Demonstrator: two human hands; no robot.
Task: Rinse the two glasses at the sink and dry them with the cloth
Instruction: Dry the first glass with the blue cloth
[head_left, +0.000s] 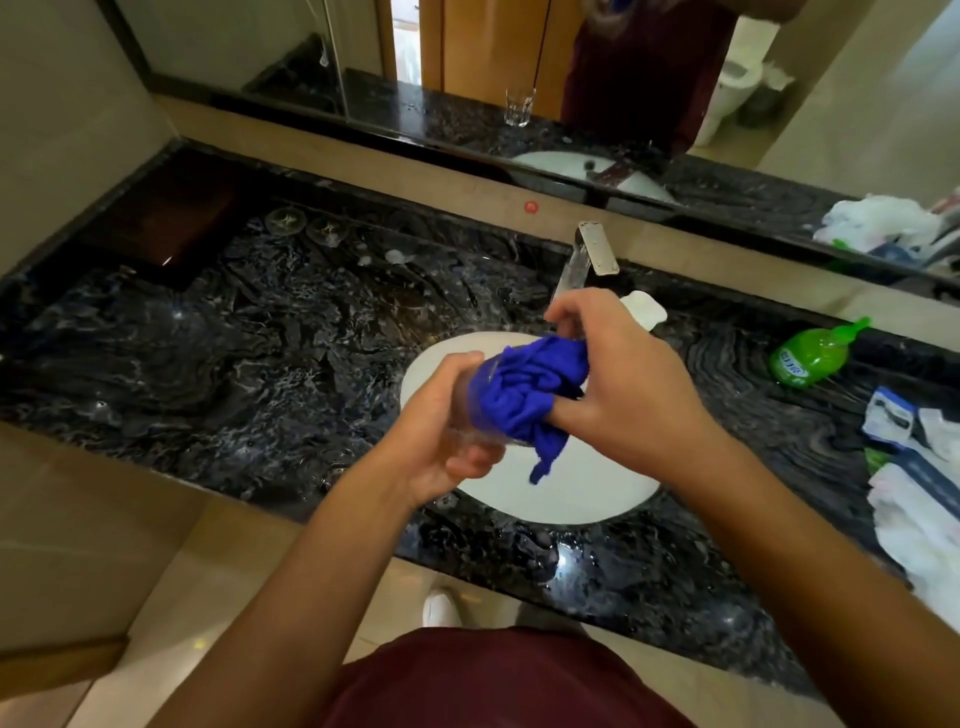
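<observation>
Drying stage: left hand (441, 441) gripping tumbler (475, 410); right hand (613, 384) pressing blue cloth (530, 389) inside. Second glass unseen directly.

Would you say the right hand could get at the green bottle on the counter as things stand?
Probably yes, but not at once: the right hand is busy pushing the blue cloth into the glass. The green bottle lies on its side to its right, with open counter between them.

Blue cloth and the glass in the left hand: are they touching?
Touching. The head view shows the blue cloth stuffed into the glass, which the left hand grips while the right hand pushes it in.
</observation>
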